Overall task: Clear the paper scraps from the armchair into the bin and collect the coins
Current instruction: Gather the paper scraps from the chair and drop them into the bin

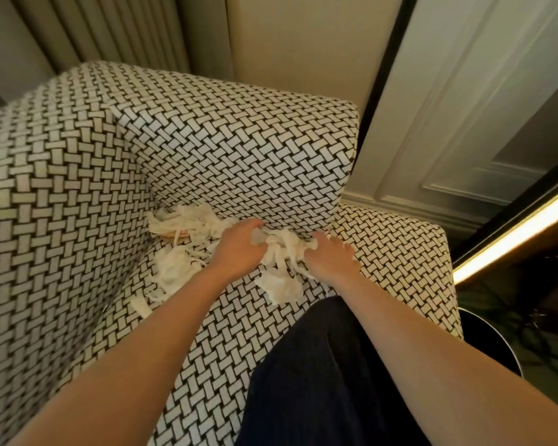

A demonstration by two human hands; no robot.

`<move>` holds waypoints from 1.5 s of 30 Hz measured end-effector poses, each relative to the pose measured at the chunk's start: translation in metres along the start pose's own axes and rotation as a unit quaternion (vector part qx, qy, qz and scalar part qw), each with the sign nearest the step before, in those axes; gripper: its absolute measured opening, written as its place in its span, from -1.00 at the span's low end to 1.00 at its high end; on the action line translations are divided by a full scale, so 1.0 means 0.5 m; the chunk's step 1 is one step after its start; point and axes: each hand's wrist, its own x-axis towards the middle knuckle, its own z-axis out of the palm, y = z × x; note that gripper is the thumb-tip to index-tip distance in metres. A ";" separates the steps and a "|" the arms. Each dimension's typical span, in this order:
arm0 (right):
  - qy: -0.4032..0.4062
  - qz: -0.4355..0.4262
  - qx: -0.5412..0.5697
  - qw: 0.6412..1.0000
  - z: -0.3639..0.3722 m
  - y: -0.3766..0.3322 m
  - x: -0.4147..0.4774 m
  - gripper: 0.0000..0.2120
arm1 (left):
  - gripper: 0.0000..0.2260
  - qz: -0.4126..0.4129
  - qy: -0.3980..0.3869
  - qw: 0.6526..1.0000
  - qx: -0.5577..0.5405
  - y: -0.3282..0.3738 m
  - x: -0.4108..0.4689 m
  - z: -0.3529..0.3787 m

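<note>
The fingertips of the left hand (239, 247) and right hand (331, 259) are buried in the paper scraps (281, 249), so their grip cannot be read. A tan thing (174, 235) under the shreds is too covered to identify. The dark round object (490, 342) is half hidden behind the armchair (62, 220).

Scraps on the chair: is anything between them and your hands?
Nothing visible. Both hands are already in the scraps: left hand and right hand press in from either side on the seat.
</note>
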 end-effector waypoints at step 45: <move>-0.035 -0.137 -0.112 0.984 0.047 0.012 0.073 -0.32 | -0.58 0.012 -0.021 0.960 0.279 0.003 0.090 0.136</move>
